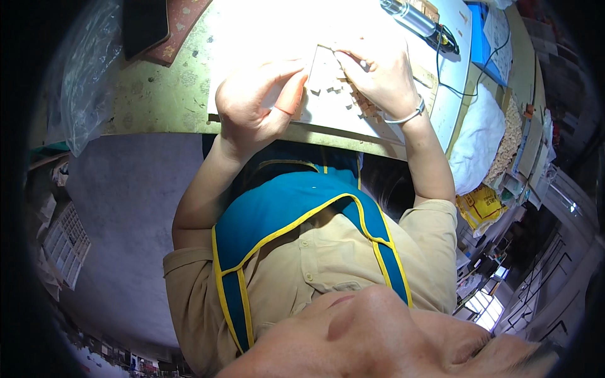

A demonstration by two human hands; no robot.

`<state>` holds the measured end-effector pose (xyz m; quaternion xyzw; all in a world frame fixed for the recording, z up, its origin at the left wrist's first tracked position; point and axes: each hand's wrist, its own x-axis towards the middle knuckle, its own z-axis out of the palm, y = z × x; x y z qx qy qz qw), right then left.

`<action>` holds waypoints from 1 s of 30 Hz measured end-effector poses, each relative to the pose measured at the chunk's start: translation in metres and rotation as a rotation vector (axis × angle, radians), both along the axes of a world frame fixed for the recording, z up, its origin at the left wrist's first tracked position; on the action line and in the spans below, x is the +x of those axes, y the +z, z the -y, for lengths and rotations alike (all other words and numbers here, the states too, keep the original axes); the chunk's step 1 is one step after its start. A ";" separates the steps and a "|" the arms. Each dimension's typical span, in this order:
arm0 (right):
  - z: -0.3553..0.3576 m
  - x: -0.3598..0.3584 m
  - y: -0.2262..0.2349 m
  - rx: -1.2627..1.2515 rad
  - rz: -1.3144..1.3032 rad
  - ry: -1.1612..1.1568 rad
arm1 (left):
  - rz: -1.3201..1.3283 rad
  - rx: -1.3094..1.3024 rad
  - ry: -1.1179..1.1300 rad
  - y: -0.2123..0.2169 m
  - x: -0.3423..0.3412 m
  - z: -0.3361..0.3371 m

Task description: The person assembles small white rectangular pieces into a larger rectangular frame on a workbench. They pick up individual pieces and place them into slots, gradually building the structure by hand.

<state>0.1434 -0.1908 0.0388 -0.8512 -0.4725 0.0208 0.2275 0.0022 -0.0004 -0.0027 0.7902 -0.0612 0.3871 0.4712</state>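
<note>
The left hand [261, 101] and right hand [378, 75] curl, fingertips nearly together (glare obscures them; I cannot tell what's held), near blocky brown pieces [363, 107].

1. I see small pieces [362, 106] in tan and brown.
2. My feed shows the bench [183, 85] pale yellow-green, mottled with darker blotches.
3. I read the apron [277, 208] as teal with bright yellow edging, the shirt [192, 283] plain khaki.
4. The handheld tool [419, 22] reaches me silver and black.
5. I make out a blue box [480, 44], white bundle [478, 138] and mostly yellow bag [480, 206].
</note>
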 end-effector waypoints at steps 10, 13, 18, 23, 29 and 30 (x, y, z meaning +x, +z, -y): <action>0.001 0.005 0.001 -0.040 0.040 0.027 | -0.004 -0.003 0.003 0.000 0.000 0.001; 0.001 -0.001 0.006 -0.101 -0.020 -0.058 | -0.003 0.006 0.009 0.000 0.000 0.001; 0.002 0.005 0.002 0.006 0.056 0.034 | 0.007 0.003 0.002 0.001 0.001 0.000; 0.001 0.003 -0.006 0.032 0.014 0.007 | 0.014 0.001 -0.001 0.000 0.001 0.000; 0.001 0.000 -0.001 -0.231 0.080 -0.032 | 0.011 0.005 0.003 0.000 0.001 0.000; -0.003 -0.001 0.001 -0.198 -0.051 -0.091 | 0.015 0.010 0.004 0.000 0.001 0.000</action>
